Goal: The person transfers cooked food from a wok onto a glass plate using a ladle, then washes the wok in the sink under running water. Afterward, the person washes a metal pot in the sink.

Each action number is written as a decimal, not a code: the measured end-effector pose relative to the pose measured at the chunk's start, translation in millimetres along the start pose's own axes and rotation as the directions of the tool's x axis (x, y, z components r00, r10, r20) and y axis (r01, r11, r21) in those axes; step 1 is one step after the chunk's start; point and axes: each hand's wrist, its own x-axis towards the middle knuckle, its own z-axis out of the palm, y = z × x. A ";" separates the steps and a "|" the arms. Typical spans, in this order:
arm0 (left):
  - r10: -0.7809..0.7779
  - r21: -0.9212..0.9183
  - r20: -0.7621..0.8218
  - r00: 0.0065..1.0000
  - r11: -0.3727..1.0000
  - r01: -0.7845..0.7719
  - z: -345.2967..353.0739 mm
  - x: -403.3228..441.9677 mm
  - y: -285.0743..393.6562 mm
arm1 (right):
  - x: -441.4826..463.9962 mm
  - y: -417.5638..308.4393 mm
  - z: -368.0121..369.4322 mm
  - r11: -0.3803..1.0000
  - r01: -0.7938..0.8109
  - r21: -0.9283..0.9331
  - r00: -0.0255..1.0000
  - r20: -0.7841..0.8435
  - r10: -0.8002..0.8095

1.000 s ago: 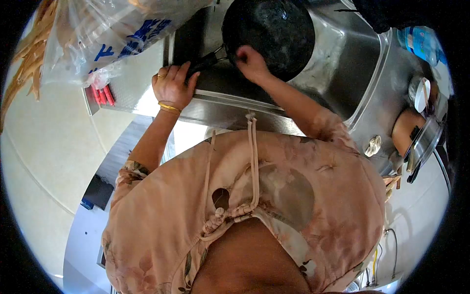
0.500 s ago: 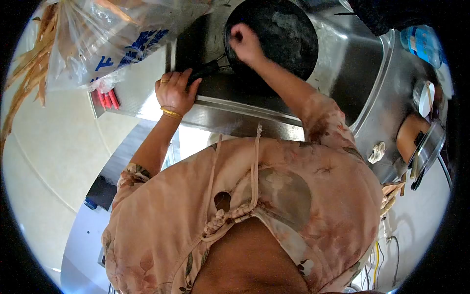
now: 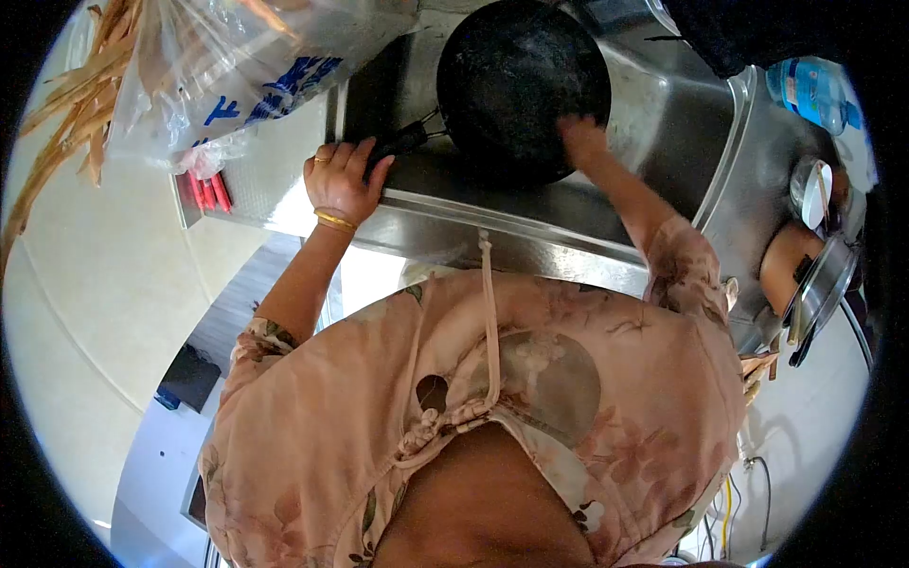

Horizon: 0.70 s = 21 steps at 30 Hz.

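Note:
A round black pan [image 3: 521,85] rests over the steel sink [image 3: 663,142], its dark handle [image 3: 402,139] pointing left. Around the end of that handle, at the sink's front rim, my left hand [image 3: 346,182] is closed; a ring and a gold bracelet show on it. My right hand [image 3: 581,140] is at the pan's lower right part, over its dark surface. Its fingers are blurred by motion, so whether they hold anything is hidden.
A clear plastic bag [image 3: 189,85] with blue print hangs over the left counter, near red-handled items [image 3: 209,192] and dry brown strips [image 3: 85,104]. On the right stand a blue-labelled bottle [image 3: 805,90], a white bowl [image 3: 811,192] and a lidded pot [image 3: 788,257].
My right hand has moved from the pan's left side to its lower right part. My left hand has kept its hold on the handle.

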 end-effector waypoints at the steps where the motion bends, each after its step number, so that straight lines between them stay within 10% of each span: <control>1: 0.001 0.000 -0.001 1.000 1.000 -0.001 0.4 0.4 -0.6 | -7.4 -9.5 3.6 0.976 0.093 0.198 0.988 0.101 -0.114; 3: -0.005 -0.004 0.005 1.000 1.000 0.005 0.3 0.1 -1.7 | -10.8 -47.0 14.5 0.685 0.059 0.727 0.972 0.115 -0.206; 4: -0.012 -0.006 0.009 1.000 1.000 0.013 0.5 0.3 -1.9 | -10.6 -71.0 10.4 0.478 0.325 0.816 0.936 -0.205 -0.286; 7: -0.032 0.005 0.036 0.999 0.999 0.032 0.4 0.3 -0.3 | 26.9 -131.7 -35.2 0.309 0.469 0.827 0.871 -0.491 -0.008; 10: -0.043 0.020 0.041 0.998 0.999 0.042 0.1 1.3 0.4 | 105.3 -131.1 -65.6 0.444 0.572 0.690 0.580 -0.723 0.376; 12: -0.044 0.036 0.035 0.998 0.998 0.043 0.5 1.1 0.8 | 149.9 -85.6 -63.2 0.776 0.454 0.437 0.305 -0.895 0.326; 14: -0.038 0.057 0.028 0.999 0.998 0.037 0.5 1.5 1.0 | 134.8 -40.0 -65.4 0.954 -0.185 0.234 0.643 -0.706 0.298; 16: -0.046 0.045 0.048 0.998 0.998 0.043 -0.8 1.1 0.7 | 115.3 -3.0 -38.4 0.967 -0.256 -0.019 0.629 -0.763 0.151; 21: -0.048 0.014 0.026 0.998 0.999 0.048 -0.4 2.6 1.9 | 39.9 -17.3 0.3 0.949 -0.272 -0.160 0.958 -0.140 0.251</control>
